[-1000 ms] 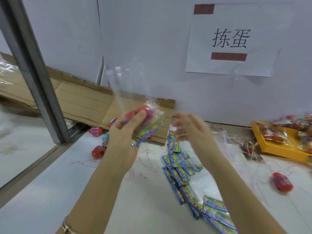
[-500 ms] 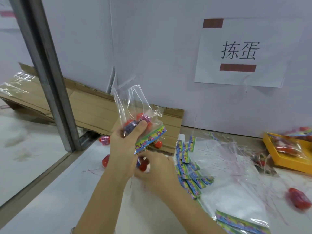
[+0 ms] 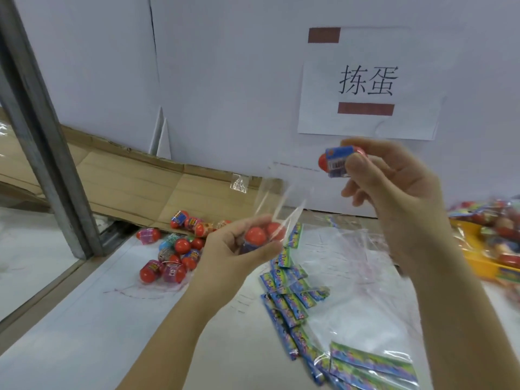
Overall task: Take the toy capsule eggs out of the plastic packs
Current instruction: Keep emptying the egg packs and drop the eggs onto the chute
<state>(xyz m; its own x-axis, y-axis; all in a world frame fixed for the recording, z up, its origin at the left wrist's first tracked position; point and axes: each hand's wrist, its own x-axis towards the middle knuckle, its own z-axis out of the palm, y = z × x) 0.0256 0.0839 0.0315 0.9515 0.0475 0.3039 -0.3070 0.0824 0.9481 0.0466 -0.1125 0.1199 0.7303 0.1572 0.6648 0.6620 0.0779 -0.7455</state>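
Head: left hand [image 3: 236, 253] grips filmy egg pack [image 3: 275, 198]; right hand [image 3: 394, 190] pinches glossy oval egg [image 3: 336, 161].

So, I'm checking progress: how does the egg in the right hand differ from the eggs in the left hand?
The egg in the right hand is bare; the eggs in the left hand sit inside a clear pack. The right hand holds one, raised high; the left hand grips at least two, lower. The single egg shows its blue label; the packed eggs show red ends. All have red shells.
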